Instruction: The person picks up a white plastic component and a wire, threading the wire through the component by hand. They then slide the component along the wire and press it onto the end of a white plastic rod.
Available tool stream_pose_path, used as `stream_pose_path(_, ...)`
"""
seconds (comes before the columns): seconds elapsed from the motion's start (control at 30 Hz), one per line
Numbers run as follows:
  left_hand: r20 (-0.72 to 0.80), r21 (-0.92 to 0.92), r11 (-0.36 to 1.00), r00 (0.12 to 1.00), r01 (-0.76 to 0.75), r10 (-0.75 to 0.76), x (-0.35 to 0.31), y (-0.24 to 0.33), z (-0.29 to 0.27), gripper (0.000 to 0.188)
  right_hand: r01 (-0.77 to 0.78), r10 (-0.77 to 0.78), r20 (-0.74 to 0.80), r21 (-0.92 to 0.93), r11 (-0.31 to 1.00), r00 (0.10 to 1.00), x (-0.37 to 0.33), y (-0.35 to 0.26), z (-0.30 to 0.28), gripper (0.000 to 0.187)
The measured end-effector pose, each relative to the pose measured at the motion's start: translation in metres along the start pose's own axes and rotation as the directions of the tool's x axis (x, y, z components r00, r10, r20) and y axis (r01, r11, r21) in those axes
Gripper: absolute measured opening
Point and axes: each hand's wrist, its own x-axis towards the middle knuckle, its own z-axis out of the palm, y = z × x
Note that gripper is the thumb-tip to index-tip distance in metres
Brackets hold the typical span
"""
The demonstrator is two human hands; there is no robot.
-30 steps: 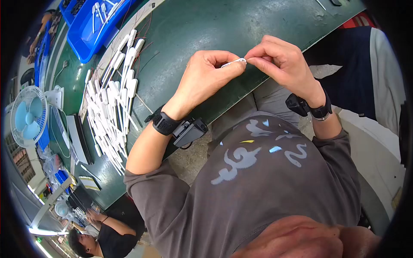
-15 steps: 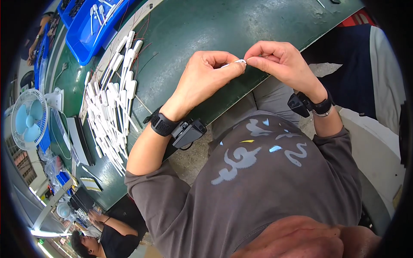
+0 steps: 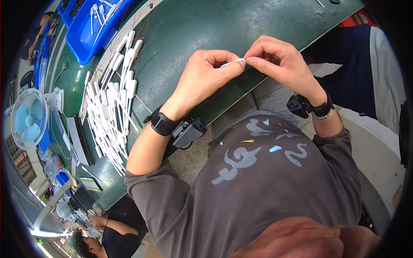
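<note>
My left hand (image 3: 202, 79) is closed, its thumb and forefinger pinching a small white plastic piece (image 3: 234, 62) above the green table. The piece's rounded end pokes out past the fingertips, and the rest is hidden in the hand. From the right, my right hand (image 3: 284, 64) meets that end with thumb and forefinger pressed together. Whether these fingertips hold the piece itself or something tiny on it is too small to tell. Left of my hands lies a heap of white stick-like plastic parts (image 3: 114, 107) with broad flat heads, some with thin red wires.
A blue bin (image 3: 81, 47) with more white parts stands at the far left. A white fan (image 3: 30, 116) and a dark long box (image 3: 79, 142) are along the left. The green table (image 3: 189, 30) ends just below my hands. A co-worker (image 3: 116, 232) sits at lower left.
The fingers of my right hand have risen slightly, while its fingertips stay at the white piece's end. My left hand is nearly still. The co-worker's head and arm have shifted.
</note>
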Motion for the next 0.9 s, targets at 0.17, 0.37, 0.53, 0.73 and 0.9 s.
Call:
stream_pose_path(0.17, -0.025, 0.027, 0.999, 1.000, -0.017, 0.018, 0.000, -0.003, 0.002, 0.025, -0.291, 0.270, 0.120, 0.238, 0.927, 0.956, 0.001, -0.005, 0.000, 0.010)
stream_pose_path(0.37, -0.074, 0.085, 0.996, 0.997, -0.007, 0.013, -0.001, 0.002, 0.003, 0.025, -0.374, 0.347, 0.141, 0.327, 0.868, 0.927, 0.002, -0.007, 0.006, 0.013)
stream_pose_path(0.53, -0.091, 0.062, 0.998, 0.996, -0.008, 0.014, 0.001, 0.002, 0.002, 0.026, -0.093, 0.097, -0.037, 0.083, 0.992, 0.995, -0.001, 0.002, 0.014, 0.013)
stream_pose_path(0.73, -0.081, 0.086, 0.996, 0.996, -0.032, 0.039, 0.002, -0.005, 0.003, 0.028, 0.091, -0.130, -0.105, -0.314, 0.945, 0.986, -0.004, -0.004, 0.011, 0.009)
stream_pose_path(0.9, -0.076, 0.095, 0.995, 0.997, -0.024, 0.031, 0.003, -0.006, 0.003, 0.029, 0.092, -0.154, -0.148, -0.356, 0.930, 0.977, -0.005, -0.007, 0.014, 0.006)
